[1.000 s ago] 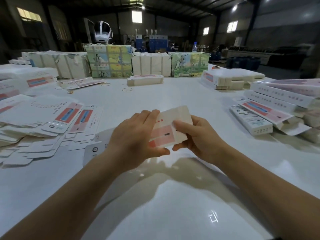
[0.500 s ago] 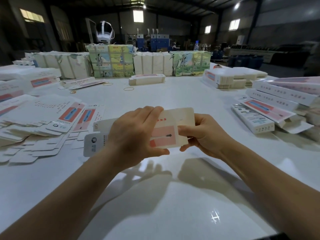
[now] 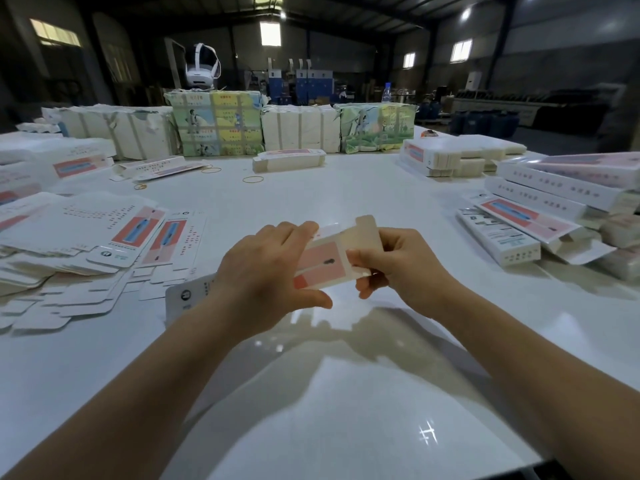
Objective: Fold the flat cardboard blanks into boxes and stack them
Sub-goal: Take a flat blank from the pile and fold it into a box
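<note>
Over the middle of the white table (image 3: pixel 346 427) I hold one cardboard blank (image 3: pixel 327 261), white with a pink panel, lifted off the surface. My left hand (image 3: pixel 266 271) grips its left part, thumb underneath and fingers over the top edge. My right hand (image 3: pixel 403 265) pinches its right end, where a plain end flap (image 3: pixel 367 226) sticks up. The blank's far left end pokes out below my left wrist. A spread heap of flat blanks (image 3: pixel 86 244) lies at the left. Folded boxes (image 3: pixel 540 209) are stacked at the right.
Wrapped bundles of blanks (image 3: pixel 214 123) line the table's far edge, with a small stack (image 3: pixel 289 160) in front of them. Another stack of blanks (image 3: pixel 457 155) sits at the far right. Rubber bands (image 3: pixel 252 179) lie loose on the table. A white headset (image 3: pixel 202 65) tops the bundles.
The blank has tilted, its right end risen, and its end flap now stands up by my right hand. Both hands keep their hold on it.
</note>
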